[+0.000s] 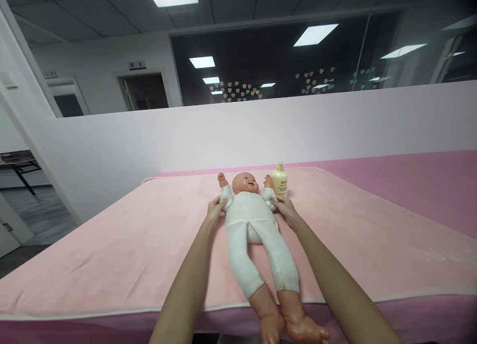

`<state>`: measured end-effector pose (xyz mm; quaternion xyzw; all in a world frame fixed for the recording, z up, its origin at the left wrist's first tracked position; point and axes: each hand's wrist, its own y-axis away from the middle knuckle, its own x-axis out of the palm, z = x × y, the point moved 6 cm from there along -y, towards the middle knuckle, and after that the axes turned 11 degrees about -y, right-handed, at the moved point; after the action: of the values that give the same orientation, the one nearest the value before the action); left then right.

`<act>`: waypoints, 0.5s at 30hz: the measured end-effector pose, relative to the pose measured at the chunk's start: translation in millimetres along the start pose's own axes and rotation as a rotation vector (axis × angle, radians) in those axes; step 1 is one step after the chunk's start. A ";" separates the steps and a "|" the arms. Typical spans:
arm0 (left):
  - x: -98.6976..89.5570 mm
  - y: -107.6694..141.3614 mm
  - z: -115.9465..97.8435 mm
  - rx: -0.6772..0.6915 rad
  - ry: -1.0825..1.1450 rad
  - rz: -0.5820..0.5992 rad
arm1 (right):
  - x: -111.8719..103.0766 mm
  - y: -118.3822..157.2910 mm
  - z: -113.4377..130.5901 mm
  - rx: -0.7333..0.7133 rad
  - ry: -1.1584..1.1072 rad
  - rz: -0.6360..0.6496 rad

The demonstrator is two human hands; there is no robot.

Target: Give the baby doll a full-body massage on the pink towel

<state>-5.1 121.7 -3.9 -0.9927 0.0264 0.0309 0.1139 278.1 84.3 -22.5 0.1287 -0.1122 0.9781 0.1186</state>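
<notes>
Pink blanket (130,244) spread over a darker pink surface (428,185), low white wall (261,135) behind it, dark window (276,53) with heart stickers (240,91) above that. Doorway (147,91) off to the left at the back. Doll (248,210) lies on its back near the blanket's middle, dressed in white, head (245,183) at the far end, bare feet (303,329) toward my camera and past the blanket's front edge. Both its arms are bent up beside the head. On my remote feed, the left hand (215,209) has its fingers on the near-side sleeve (225,195), by the elbow; the right hand (286,208) does likewise with the opposite sleeve (269,194). I log both as grasping the doll's arms; how firmly, I can't tell. Cream pump bottle (280,182) stands upright just beyond my right hand, next to the doll's raised fist (268,181); whether anything touches it, can't tell from this angle.
</notes>
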 end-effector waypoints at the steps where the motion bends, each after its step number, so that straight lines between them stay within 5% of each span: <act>1: -0.8 0.0 0.3 0.002 0.049 0.005 | -1.5 0.3 -1.4 0.026 -0.085 0.006; 8: -6.6 2.1 9.7 -0.084 0.128 -0.054 | -12.2 -0.7 -3.6 -0.001 -0.201 -0.095; 15: 2.1 9.2 -9.0 -0.004 0.130 -0.015 | -4.9 -3.6 -5.3 0.045 -0.167 -0.008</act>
<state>-3.1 110.7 2.7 -0.9930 0.0262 -0.0345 0.1103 282.4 88.0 -28.1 0.2127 -0.0994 0.9658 0.1096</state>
